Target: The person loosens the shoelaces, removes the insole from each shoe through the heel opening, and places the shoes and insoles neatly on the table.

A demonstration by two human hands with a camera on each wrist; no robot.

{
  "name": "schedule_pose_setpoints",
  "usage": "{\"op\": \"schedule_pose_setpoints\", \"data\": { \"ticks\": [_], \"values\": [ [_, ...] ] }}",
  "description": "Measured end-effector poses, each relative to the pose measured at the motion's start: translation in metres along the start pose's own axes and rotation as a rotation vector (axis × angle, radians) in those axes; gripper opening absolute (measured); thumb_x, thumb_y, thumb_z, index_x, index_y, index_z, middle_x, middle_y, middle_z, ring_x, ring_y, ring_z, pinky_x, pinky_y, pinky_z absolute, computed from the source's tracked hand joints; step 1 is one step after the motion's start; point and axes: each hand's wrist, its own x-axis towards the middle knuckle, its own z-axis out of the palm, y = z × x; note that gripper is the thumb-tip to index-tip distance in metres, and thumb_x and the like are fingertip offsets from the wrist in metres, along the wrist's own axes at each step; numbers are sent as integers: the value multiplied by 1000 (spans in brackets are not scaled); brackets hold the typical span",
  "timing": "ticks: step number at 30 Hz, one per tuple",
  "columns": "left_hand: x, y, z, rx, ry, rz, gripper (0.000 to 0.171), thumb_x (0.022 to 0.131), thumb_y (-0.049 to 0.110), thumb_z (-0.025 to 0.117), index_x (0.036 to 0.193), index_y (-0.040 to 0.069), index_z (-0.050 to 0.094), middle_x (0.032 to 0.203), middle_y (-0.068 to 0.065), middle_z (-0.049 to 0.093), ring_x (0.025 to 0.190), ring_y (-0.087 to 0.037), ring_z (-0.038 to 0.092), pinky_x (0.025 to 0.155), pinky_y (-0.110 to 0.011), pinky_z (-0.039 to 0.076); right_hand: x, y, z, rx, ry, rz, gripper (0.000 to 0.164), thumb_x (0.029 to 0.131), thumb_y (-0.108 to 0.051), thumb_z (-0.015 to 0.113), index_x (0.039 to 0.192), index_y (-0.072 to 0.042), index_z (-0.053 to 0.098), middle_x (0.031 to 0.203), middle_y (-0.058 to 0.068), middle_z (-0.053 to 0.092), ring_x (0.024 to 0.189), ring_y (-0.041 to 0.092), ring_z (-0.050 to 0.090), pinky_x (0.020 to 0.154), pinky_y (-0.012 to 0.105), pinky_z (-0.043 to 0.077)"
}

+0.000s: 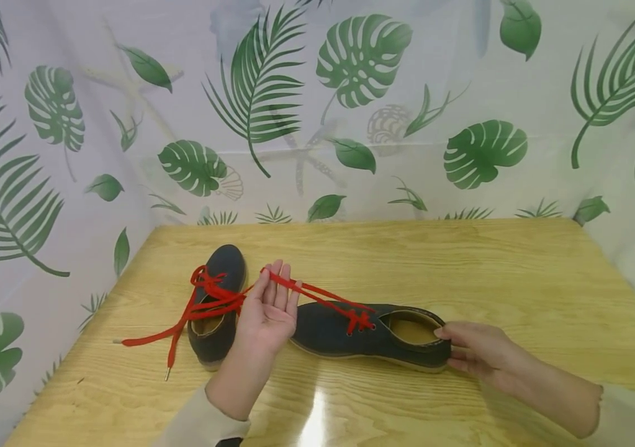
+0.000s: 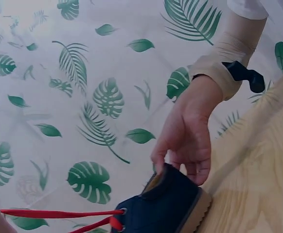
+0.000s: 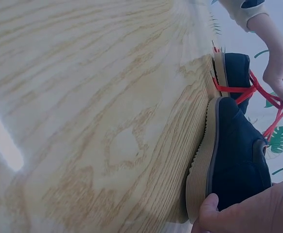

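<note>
A navy shoe (image 1: 339, 335) lies lengthwise on the table, toe pointing left. Its heel is gripped by my right hand (image 1: 485, 354), thumb at the opening's rim and fingers behind the back. Red shoelaces (image 1: 323, 295) run from this shoe's eyelets to my left hand (image 1: 269, 310), which is held palm up and pinches them between thumb and fingers. Left of that hand sits a second navy shoe (image 1: 226, 261), toe pointing away, with red laces knotted on top and loose ends trailing over its side. The left wrist view shows the heel of the gripped shoe (image 2: 166, 199) close up.
The wooden table (image 1: 462, 267) spreads around both shoes. Leaf-printed cloth (image 1: 306, 124) rises behind the table and along its left and right sides. A bright light reflection lies on the wood near the front.
</note>
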Motion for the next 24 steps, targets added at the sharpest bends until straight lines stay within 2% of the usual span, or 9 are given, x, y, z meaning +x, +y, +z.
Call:
{"op": "schedule_pose_setpoints", "data": {
  "ticks": [10, 15, 24],
  "values": [
    [-17, 42, 6, -89, 28, 2, 11, 88, 17, 68, 94, 10, 75, 98, 1, 73, 108, -5, 62, 108, -24, 34, 0, 0, 1, 19, -9, 4, 8, 89, -16, 63, 94, -11, 66, 94, 0, 59, 82, 12, 61, 74, 25, 55],
    [-20, 61, 5, -149, 77, -10, 12, 88, 18, 69, 94, 10, 75, 98, 2, 73, 104, -7, 65, 106, -26, 38, 0, 0, 1, 15, -11, 4, 7, 89, -17, 64, 92, -11, 67, 92, -1, 60, 82, 12, 61, 73, 24, 55],
    [-29, 100, -2, -172, 155, 3, 12, 87, 19, 69, 91, 10, 76, 95, 3, 74, 97, -5, 67, 102, -23, 41, -1, 0, 2, 9, -5, 4, 8, 88, -16, 64, 93, -11, 67, 93, 0, 60, 82, 12, 61, 73, 24, 55]
  ]
}}
